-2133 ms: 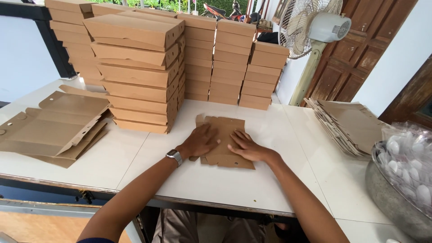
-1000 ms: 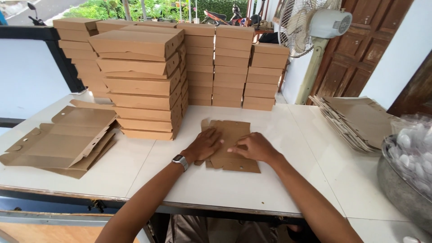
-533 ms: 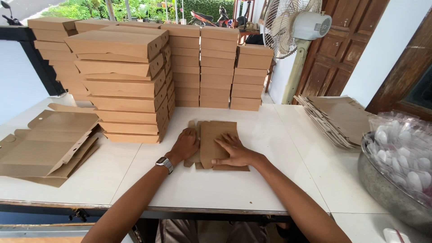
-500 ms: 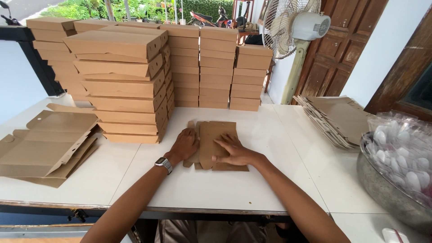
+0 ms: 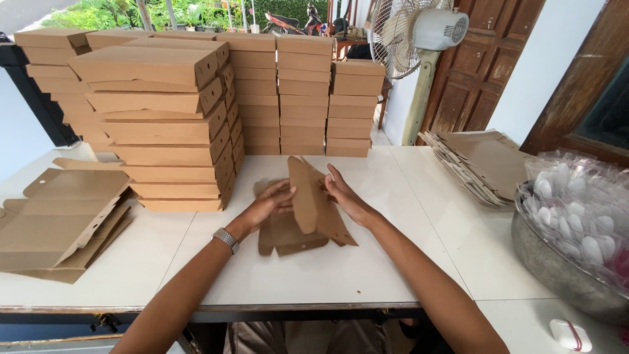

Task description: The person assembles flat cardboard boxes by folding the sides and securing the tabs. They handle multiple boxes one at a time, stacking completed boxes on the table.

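At the near edge of the white table (image 5: pixel 341 275), a person's two forearms reach forward from below. The left hand (image 5: pixel 270 204), a metal watch (image 5: pixel 226 239) on its wrist, has its fingers curled on the left side of a flat brown cardboard box blank (image 5: pixel 298 223). The right hand (image 5: pixel 341 191) holds the blank's raised panel from the right, fingers pressed against the card. The blank lies at the table's middle, one panel folded up on edge, the rest flat on the surface.

Left of the arms, a pile of unfolded blanks (image 5: pixel 56 219) lies spread flat. Right, a metal bowl (image 5: pixel 557 262) holds clear packets of white spoons (image 5: pixel 576 203). Beyond it sits a fanned stack of flat blanks (image 5: pixel 481 164).

Behind the hands, stacks of folded boxes (image 5: pixel 164 124) stand in rows. A standing fan (image 5: pixel 419 39) is at the far right corner.
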